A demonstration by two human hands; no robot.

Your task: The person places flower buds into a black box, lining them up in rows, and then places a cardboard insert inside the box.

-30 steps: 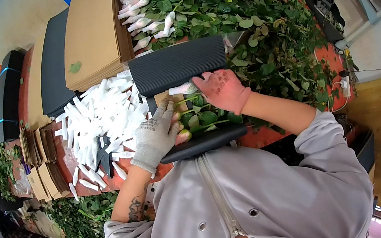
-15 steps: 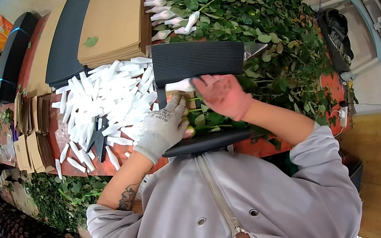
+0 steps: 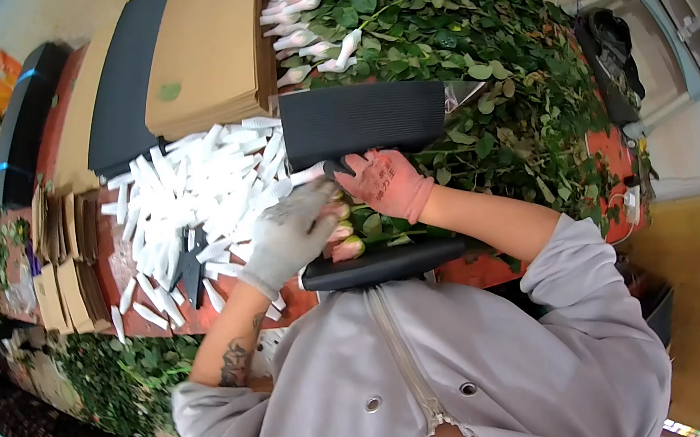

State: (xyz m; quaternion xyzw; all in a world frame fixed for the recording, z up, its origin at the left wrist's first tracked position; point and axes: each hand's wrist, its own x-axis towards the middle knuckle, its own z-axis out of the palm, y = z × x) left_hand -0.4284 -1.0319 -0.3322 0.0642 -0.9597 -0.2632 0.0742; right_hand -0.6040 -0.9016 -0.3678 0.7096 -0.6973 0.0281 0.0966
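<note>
My right hand, in a pinkish-red glove with dark fingertips, is closed at the end of a rose covered by a white mesh sleeve. My left hand, in a pale grey glove, is beside it with bent fingers; motion blurs them, so their grip is unclear. Below the fingers, bare pink-and-green rose heads lie with leafy stems pointing right. A black ribbed sheet stands just beyond the hands. Along the near table edge, against my body, runs a black padded bar.
Loose white mesh sleeves are heaped left, with a black tool among them. Behind are stacked brown cardboard sheets and black sheets. Sleeved roses with leafy stems fill the back right. A folded chair leans at the right.
My right hand has shifted left along with the sleeved rose. My left hand has lifted and pulled back a little leftward, uncovering more of the pink rose heads.
</note>
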